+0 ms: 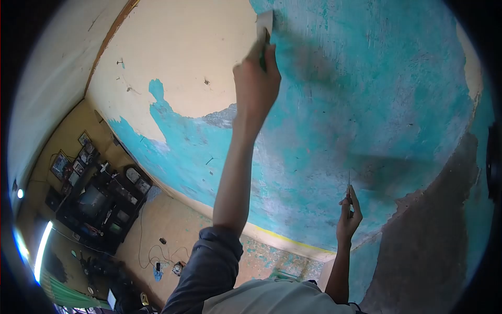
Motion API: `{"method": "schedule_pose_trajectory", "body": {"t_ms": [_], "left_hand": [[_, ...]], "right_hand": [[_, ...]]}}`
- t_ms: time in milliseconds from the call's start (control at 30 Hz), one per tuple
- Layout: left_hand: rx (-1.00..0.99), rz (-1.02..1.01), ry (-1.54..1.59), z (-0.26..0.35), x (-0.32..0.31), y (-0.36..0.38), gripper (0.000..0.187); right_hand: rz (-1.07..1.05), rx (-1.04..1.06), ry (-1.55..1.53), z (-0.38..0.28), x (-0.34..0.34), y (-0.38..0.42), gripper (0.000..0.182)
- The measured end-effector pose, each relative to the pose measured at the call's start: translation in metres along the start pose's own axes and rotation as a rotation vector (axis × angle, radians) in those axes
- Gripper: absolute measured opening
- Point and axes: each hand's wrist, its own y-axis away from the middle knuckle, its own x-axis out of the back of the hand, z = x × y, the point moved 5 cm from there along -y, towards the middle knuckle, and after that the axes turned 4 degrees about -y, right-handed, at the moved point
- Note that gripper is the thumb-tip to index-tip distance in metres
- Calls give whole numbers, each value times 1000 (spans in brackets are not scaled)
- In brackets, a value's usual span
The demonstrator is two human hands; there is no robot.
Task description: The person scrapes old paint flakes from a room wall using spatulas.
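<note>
My left hand (256, 83) is raised high and grips a putty knife (264, 23), whose pale blade lies against the wall where the cream patch (183, 57) meets the turquoise paint (366, 94). My right hand (349, 217) is lower and to the right, close to the wall, and holds a thin flat blade (349, 180) seen edge-on and pointing up. The left sleeve (212, 261) is rolled to the elbow.
The turquoise wall is worn, with a grey bare area (418, 246) at lower right. Far below at left stand a dark shelf unit with a television (99, 201), framed pictures, cables on the floor (157, 256) and a bright doorway (42, 251).
</note>
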Motion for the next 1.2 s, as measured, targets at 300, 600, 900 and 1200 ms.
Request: {"method": "schedule_pose_trajectory", "body": {"t_ms": [300, 600, 900, 1200], "left_hand": [[101, -46, -2, -10, -9, 30, 39], [97, -35, -37, -4, -1, 28, 41], [97, -74, -17, -1, 10, 3, 40], [150, -91, -31, 8, 8, -15, 41]], "right_hand": [[40, -63, 30, 2, 17, 3, 40], [90, -3, -4, 10, 21, 3, 41], [70, 2, 15, 9, 9, 2, 40], [83, 34, -7, 11, 9, 1, 41]]}}
